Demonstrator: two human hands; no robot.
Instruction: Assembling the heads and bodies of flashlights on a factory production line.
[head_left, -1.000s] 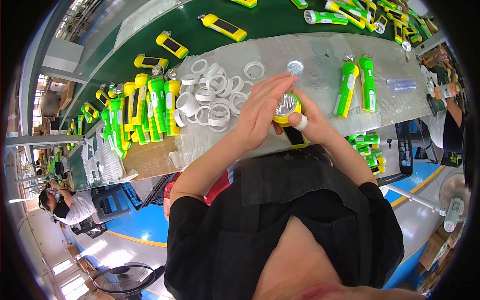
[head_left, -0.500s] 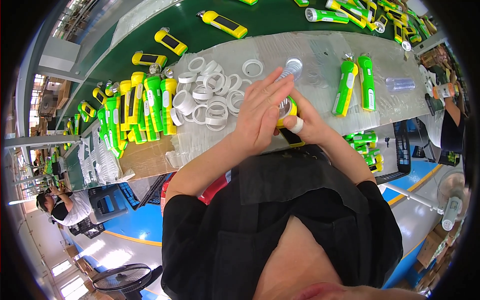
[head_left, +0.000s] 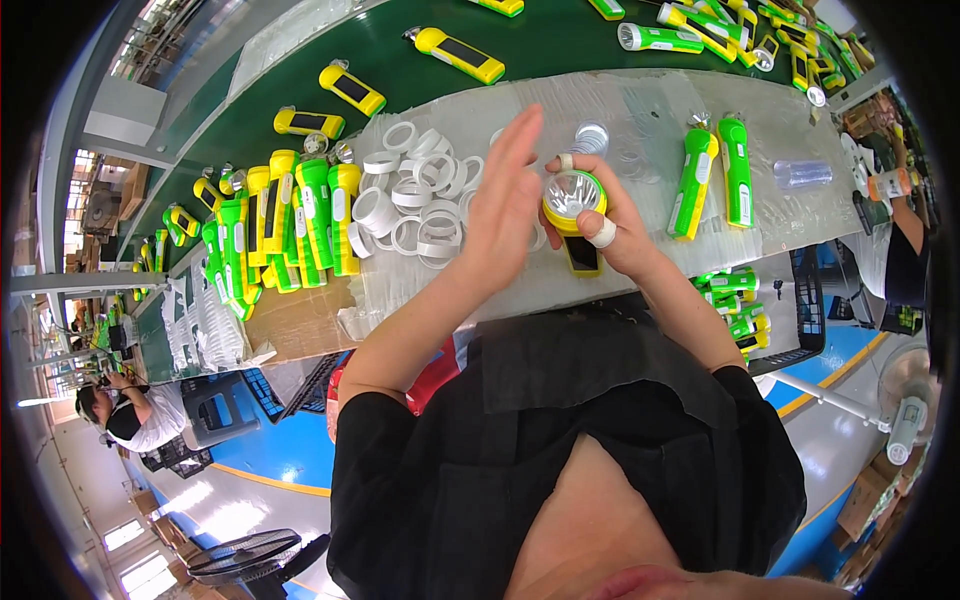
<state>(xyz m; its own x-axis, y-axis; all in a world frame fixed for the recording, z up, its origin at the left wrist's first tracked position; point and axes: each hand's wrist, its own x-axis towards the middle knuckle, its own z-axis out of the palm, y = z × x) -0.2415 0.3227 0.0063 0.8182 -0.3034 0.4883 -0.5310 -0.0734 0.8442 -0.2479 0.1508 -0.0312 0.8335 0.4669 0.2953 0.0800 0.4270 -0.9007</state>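
My right hand, with white tape on its thumb and a finger, is wrapped round a yellow-and-green flashlight. The lamp end faces up, showing a shiny reflector, and part of the dark-panelled body shows below. My left hand is held edge-up just left of the lamp end, fingers straight and together, apart from it and holding nothing. A heap of white plastic rings lies left of that hand, partly hidden by it. Beyond the flashlight is a stack of clear round lenses.
A row of flashlights stands at the left of the covered bench. Two more flashlights and a clear plastic stack lie to the right. Flashlights also lie on the green belt. A black crate of flashlights sits below the right edge.
My left hand has come off the lamp end and moved left, its fingers now upright. The reflector, covered before, now shows. My right hand keeps the flashlight in nearly the same place.
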